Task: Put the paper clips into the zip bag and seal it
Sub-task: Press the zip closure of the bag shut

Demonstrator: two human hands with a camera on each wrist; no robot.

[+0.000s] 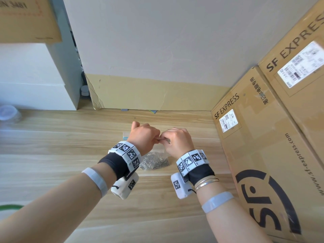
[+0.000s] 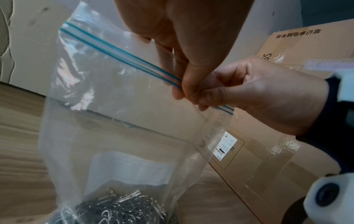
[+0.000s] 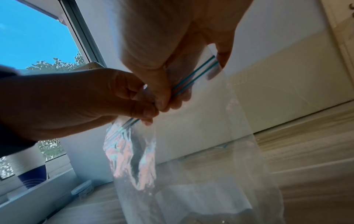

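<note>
A clear zip bag (image 1: 158,152) with a blue double zip strip (image 2: 114,50) hangs upright between my hands, its bottom on the wooden table (image 1: 70,155). A heap of silver paper clips (image 1: 154,163) lies inside at the bottom, also seen in the left wrist view (image 2: 122,207). My left hand (image 1: 157,139) pinches the zip strip near its middle between thumb and fingers (image 2: 184,84). My right hand (image 1: 164,138) pinches the same strip right beside it (image 3: 161,103), thumbs touching. Left of the hands the strip's two lines run slightly apart.
Large SF Express cardboard boxes (image 1: 263,137) stand close on the right. A wall (image 1: 157,50) rises behind the table. A white cabinet (image 1: 35,85) and a clear round container (image 1: 8,113) sit at the left, under another cardboard box (image 1: 26,18).
</note>
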